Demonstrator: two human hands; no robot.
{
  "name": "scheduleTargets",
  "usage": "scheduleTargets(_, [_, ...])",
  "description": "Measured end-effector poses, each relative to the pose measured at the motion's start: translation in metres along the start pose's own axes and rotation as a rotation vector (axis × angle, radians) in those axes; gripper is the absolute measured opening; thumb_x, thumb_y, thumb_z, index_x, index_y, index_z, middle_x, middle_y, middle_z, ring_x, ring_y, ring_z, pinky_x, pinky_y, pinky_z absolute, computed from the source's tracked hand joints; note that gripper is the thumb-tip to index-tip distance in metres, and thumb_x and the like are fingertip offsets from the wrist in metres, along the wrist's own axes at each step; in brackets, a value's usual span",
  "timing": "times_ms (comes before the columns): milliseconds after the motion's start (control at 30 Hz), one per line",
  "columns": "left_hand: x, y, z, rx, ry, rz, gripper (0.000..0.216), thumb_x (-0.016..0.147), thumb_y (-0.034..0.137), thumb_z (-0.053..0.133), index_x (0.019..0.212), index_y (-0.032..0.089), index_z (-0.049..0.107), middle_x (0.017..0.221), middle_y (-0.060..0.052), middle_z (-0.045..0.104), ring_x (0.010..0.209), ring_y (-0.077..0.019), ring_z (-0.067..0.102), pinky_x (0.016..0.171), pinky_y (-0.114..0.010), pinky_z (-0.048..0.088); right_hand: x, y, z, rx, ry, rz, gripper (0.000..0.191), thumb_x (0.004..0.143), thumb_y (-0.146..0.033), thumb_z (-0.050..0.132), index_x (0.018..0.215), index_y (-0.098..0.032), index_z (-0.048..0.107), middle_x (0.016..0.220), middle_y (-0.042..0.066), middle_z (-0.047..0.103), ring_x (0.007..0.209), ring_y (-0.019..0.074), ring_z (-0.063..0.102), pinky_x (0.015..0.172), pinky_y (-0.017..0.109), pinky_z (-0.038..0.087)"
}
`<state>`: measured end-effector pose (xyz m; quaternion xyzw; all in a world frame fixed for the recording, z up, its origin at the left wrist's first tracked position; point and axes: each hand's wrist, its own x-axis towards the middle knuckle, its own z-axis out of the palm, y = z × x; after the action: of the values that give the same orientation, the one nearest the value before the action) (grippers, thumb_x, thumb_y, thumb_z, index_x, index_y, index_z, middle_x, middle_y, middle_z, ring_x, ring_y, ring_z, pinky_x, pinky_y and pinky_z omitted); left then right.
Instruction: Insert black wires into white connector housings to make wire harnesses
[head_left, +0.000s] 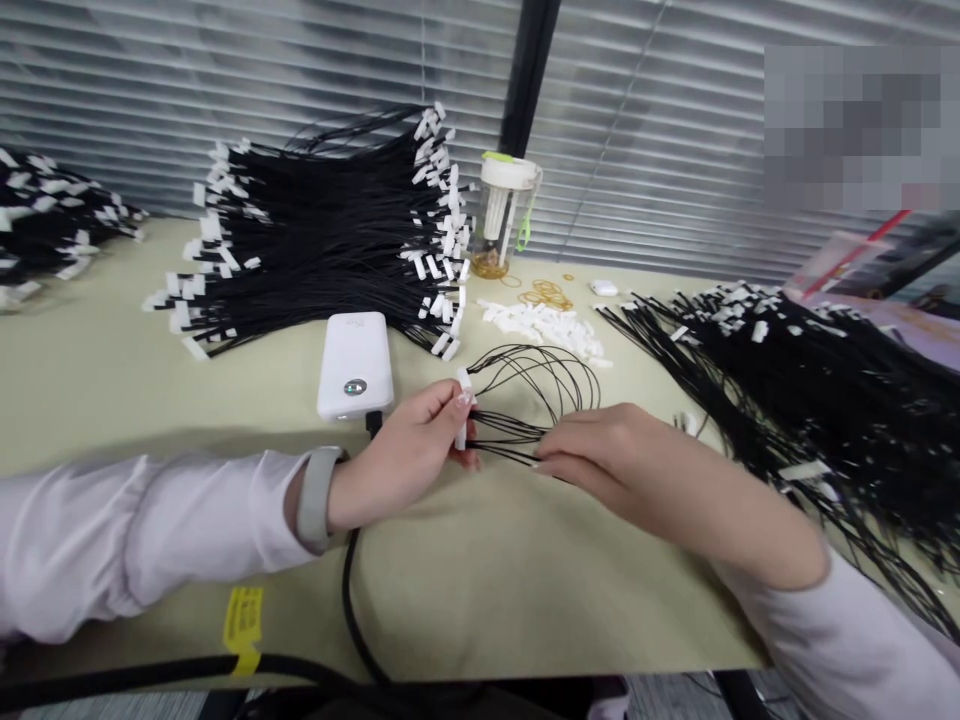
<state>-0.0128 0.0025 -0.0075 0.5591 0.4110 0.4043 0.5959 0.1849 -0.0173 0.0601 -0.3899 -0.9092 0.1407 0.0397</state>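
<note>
My left hand (420,440) pinches a white plastic connector (464,384) between thumb and fingers. Several thin black wires (510,428) run out of the connector to the right, and some of them arch up in a loop. My right hand (600,455) has its fingers closed on these wires a short way from the connector; the wire ends under the fingers are hidden. Just beyond my hands lies a loose pile of small white connectors (547,328).
Bundled black cables with white ends (330,220) are stacked at the back left, more cables (825,390) at the right. A white power bank (355,365) has a black cable (352,600) plugged in. Rubber bands (546,294) and a bottle (501,215) stand near the blinds.
</note>
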Motion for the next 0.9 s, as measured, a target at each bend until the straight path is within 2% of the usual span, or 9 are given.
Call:
scheduleTargets(67, [-0.001, 0.002, 0.0, 0.087, 0.004, 0.015, 0.028, 0.084, 0.042, 0.038, 0.073, 0.017, 0.044, 0.062, 0.005, 0.046, 0.051, -0.0072, 0.053, 0.055, -0.023, 0.046, 0.006, -0.008, 0.01, -0.117, 0.077, 0.01, 0.022, 0.087, -0.023, 0.04, 0.075, -0.017, 0.058, 0.072, 0.002, 0.056, 0.068, 0.0115, 0.051, 0.062, 0.024, 0.036])
scheduleTargets(167, [-0.003, 0.002, 0.0, 0.147, 0.005, 0.033, 0.03, 0.085, 0.043, 0.037, 0.071, 0.017, 0.043, 0.062, 0.005, 0.046, 0.052, -0.0076, 0.055, 0.055, -0.023, 0.045, 0.01, -0.008, 0.021, -0.248, 0.093, 0.003, 0.02, 0.087, -0.018, 0.038, 0.076, -0.016, 0.055, 0.072, 0.002, 0.055, 0.068, 0.0124, 0.052, 0.061, 0.025, 0.034])
scheduleTargets(367, [-0.003, 0.003, 0.0, 0.145, -0.02, 0.029, 0.03, 0.085, 0.043, 0.037, 0.071, 0.017, 0.043, 0.061, 0.006, 0.044, 0.049, -0.0066, 0.053, 0.052, -0.022, 0.045, 0.007, -0.005, 0.026, -0.441, 0.099, 0.046, 0.012, 0.084, -0.015, 0.039, 0.077, -0.019, 0.048, 0.055, -0.002, 0.048, 0.049, 0.0116, 0.043, 0.048, 0.026, 0.019])
scheduleTargets(533, [-0.004, 0.006, 0.0, 0.196, -0.033, 0.029, 0.029, 0.085, 0.043, 0.035, 0.072, 0.018, 0.043, 0.059, 0.006, 0.043, 0.045, -0.0057, 0.05, 0.047, -0.02, 0.041, 0.007, -0.007, 0.027, -0.502, 0.121, 0.026, 0.012, 0.084, -0.018, 0.039, 0.075, -0.02, 0.047, 0.048, -0.003, 0.044, 0.042, 0.0114, 0.038, 0.046, 0.028, 0.011])
scheduleTargets(633, [-0.005, 0.007, 0.0, 0.219, -0.024, 0.032, 0.029, 0.086, 0.042, 0.035, 0.072, 0.018, 0.043, 0.054, 0.006, 0.044, 0.043, -0.0059, 0.046, 0.044, -0.019, 0.038, 0.007, -0.007, 0.029, -0.512, 0.128, 0.016, 0.013, 0.083, -0.017, 0.04, 0.074, -0.019, 0.048, 0.052, -0.001, 0.049, 0.045, 0.0118, 0.041, 0.047, 0.028, 0.013])
scheduleTargets(800, [-0.004, 0.009, 0.0, 0.211, -0.05, 0.015, 0.029, 0.085, 0.041, 0.036, 0.07, 0.017, 0.043, 0.053, 0.005, 0.045, 0.042, -0.0058, 0.045, 0.043, -0.019, 0.037, 0.009, -0.006, 0.028, -0.393, 0.1, -0.035, 0.017, 0.084, -0.016, 0.04, 0.072, -0.018, 0.051, 0.069, 0.001, 0.057, 0.062, 0.013, 0.051, 0.053, 0.027, 0.025])
scheduleTargets(900, [-0.002, 0.006, 0.0, 0.143, -0.055, -0.004, 0.031, 0.085, 0.043, 0.037, 0.071, 0.017, 0.045, 0.056, 0.005, 0.043, 0.042, -0.0047, 0.044, 0.042, -0.019, 0.035, 0.013, -0.005, 0.029, -0.321, 0.074, 0.004, 0.02, 0.087, -0.022, 0.038, 0.072, -0.018, 0.051, 0.06, -0.001, 0.055, 0.055, 0.0114, 0.049, 0.052, 0.026, 0.026])
